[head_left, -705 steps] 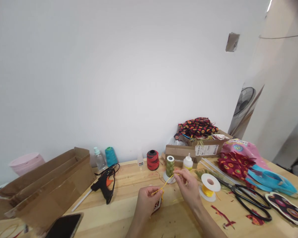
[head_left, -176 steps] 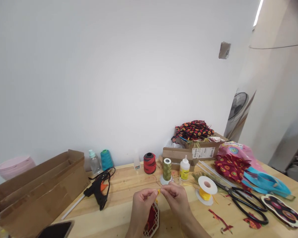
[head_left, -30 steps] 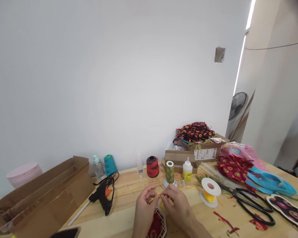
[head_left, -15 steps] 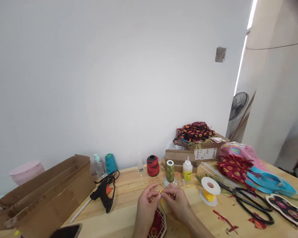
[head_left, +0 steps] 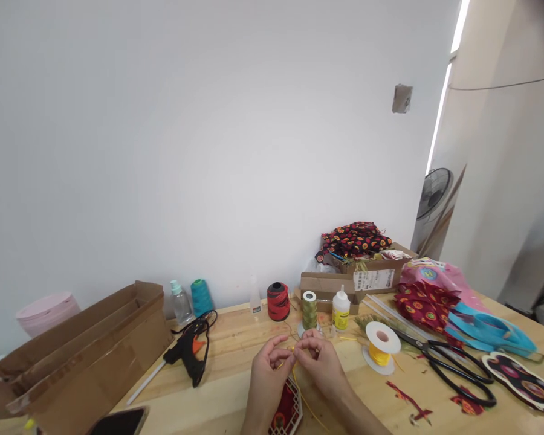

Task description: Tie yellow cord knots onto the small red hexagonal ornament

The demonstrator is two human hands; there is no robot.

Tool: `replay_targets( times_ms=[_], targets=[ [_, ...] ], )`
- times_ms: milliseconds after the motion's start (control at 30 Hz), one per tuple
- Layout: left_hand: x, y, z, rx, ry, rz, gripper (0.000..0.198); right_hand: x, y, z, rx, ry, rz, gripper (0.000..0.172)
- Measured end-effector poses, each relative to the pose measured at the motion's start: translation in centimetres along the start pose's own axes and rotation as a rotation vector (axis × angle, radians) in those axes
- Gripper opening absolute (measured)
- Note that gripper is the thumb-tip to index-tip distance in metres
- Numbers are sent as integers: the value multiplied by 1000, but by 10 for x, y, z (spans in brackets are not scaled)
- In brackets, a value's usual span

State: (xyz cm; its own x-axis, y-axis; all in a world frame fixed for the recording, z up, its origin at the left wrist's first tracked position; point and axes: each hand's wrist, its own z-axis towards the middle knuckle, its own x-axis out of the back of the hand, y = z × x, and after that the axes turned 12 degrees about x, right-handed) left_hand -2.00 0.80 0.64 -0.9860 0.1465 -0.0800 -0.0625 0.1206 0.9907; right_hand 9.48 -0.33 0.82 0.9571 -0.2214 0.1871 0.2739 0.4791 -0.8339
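Note:
A thin yellow cord (head_left: 309, 406) runs between my two hands and trails down to the table. My left hand (head_left: 272, 368) pinches it, thumb against fingers. Close against it, my right hand (head_left: 320, 365) also pinches the cord, with its fingertips nearly touching the left ones. Below my hands lies a frame with a pale lattice edge and dark red patterned fabric (head_left: 284, 411), partly hidden by my left wrist. To the right of my hands stands a white spool of yellow cord (head_left: 382, 344).
Large black-handled scissors (head_left: 457, 371) and fabric scraps (head_left: 408, 399) lie right. A black glue gun (head_left: 190, 353) and a long cardboard box (head_left: 90, 356) are left. Behind my hands stand a glue bottle (head_left: 341, 311), a green thread spool (head_left: 309, 311) and a red-black spool (head_left: 278, 302).
My right fingers have curled and shifted slightly at the cord. The cord's loose end now hangs lower, across the table beside the lattice frame. The view has shifted slightly.

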Motion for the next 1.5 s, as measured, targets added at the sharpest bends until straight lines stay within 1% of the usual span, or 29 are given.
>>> replay_targets(
  times_ms=[133, 233, 300, 367, 433, 467, 567, 633, 667, 700, 767, 800, 867, 900, 933, 967, 1000, 1033, 1100, 1167, 1233, 1267, 1367, 1500],
  targets=[
    [0, 2, 0, 39, -25, -86, 39, 4, 1, -1, 32, -48, 37, 12],
    [0, 4, -1, 68, -18, -121, 39, 4, 2, -4, 48, -95, 84, 15],
    [0, 4, -2, 77, -18, -136, 39, 3, 0, -7, 86, -88, 24, 11],
    [0, 4, -2, 79, -24, -148, 40, 2, -2, -8, 133, -68, -73, 4],
    [0, 4, -2, 81, -31, -142, 40, 1, -5, -6, 159, -49, -117, 3],
    [0, 4, -2, 82, -31, -135, 40, 1, -7, -4, 160, -45, -101, 5],
    [1, 6, -2, 88, -14, -118, 40, 9, -13, 0, 125, -68, 72, 14],
    [1, 7, -3, 86, 11, -120, 40, 23, -16, 0, 88, -120, 226, 24],
    [1, 8, -3, 87, 26, -125, 40, 32, -17, -2, 76, -126, 276, 31],
    [1, 8, -3, 87, 39, -131, 39, 43, -17, -4, 68, -124, 292, 40],
    [1, 8, -4, 89, 50, -135, 37, 64, -17, -7, 69, -172, 286, 62],
    [1, 7, -4, 87, 51, -129, 37, 73, -17, -8, 66, -181, 286, 70],
    [-1, 5, -3, 76, 42, -105, 35, 82, -18, -7, 60, -147, 279, 78],
    [-1, 3, -3, 70, 36, -90, 35, 82, -20, -5, 59, -97, 267, 77],
    [-2, 2, -2, 62, 35, -74, 34, 77, -22, -2, 60, -40, 248, 71],
    [-3, 1, -2, 54, 30, -59, 33, 70, -23, 0, 69, -25, 197, 57],
    [-3, 0, -2, 46, 24, -47, 32, 60, -24, 2, 68, -77, 101, 43],
    [-3, 0, -2, 40, 19, -39, 31, 48, -23, 2, 79, -100, -29, 35],
    [-2, 0, -2, 35, 18, -42, 29, 26, -19, 0, 140, -137, -246, 26],
    [-1, 1, -2, 34, 23, -49, 27, 11, -12, -5, 126, -154, -356, 17],
    [0, 3, -3, 20, 49, -36, 25, 5, -5, -9, 82, -164, -371, 11],
    [1, 3, -3, 10, 65, -24, 25, 5, -2, -10, 61, -169, -353, 11],
    [1, 5, -2, 2, 102, -2, 24, 8, 3, -10, 21, -164, -249, 12],
    [1, 5, -1, 31, 116, -14, 23, 8, 6, -8, 18, -129, -96, 14]
  ],
)
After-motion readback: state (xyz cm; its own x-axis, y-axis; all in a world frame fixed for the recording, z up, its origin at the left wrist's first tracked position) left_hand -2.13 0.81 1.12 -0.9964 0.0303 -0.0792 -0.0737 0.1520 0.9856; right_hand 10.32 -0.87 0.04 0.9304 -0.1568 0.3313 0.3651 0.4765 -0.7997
